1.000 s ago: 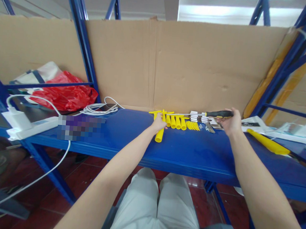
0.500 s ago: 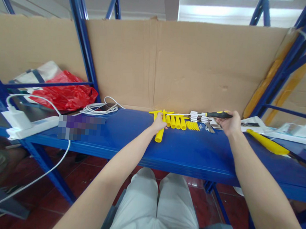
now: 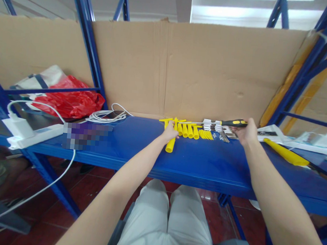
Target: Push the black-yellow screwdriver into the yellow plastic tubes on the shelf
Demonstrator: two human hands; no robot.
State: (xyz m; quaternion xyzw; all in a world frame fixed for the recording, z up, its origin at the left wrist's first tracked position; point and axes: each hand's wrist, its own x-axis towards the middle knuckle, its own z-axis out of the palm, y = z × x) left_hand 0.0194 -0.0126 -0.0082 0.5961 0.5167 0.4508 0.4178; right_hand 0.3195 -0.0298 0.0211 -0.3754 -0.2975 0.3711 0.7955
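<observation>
My left hand is closed around a yellow plastic handle, whose hollow round end points toward me. My right hand grips the back end of a screwdriver with a black and yellow handle. The screwdriver lies level, its long metal shaft reaching left to the yellow piece by my left hand; whether the tip touches it I cannot tell. Right of my left hand, several more yellow handles stand in a row. Beside them lie small flat yellow pieces and flat metal blades.
A cardboard panel closes off the back of the blue table. On the right lies a long yellow piece. To the left are a coiled white cable, a power strip and a red plastic bag.
The screwdriver handle has turned in my right hand, showing more of its yellow patches, and its tip sits slightly farther right. My left hand has kept its place.
</observation>
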